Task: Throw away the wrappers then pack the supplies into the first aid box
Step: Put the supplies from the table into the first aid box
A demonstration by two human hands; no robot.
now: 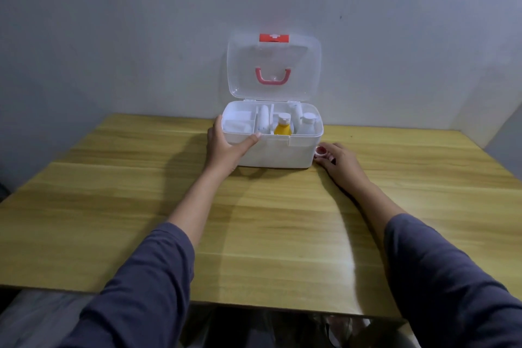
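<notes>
A white first aid box point(282, 154) stands at the far side of the table. Its clear lid point(273, 68), with a pink handle and red latch, leans open against the wall. Inside are a yellow bottle point(282, 128), a white tube point(263, 118), white bottles point(308, 121) and white packets point(237, 121). My left hand point(226, 147) grips the box's left front corner, thumb over the rim. My right hand point(337, 162) rests on the table at the box's right lower corner, its fingers around a small red and white roll point(321, 151).
The wooden table point(141, 192) runs wide on both sides of the box. A grey wall stands right behind the box. The table's near edge is at the bottom, with dark floor clutter below it.
</notes>
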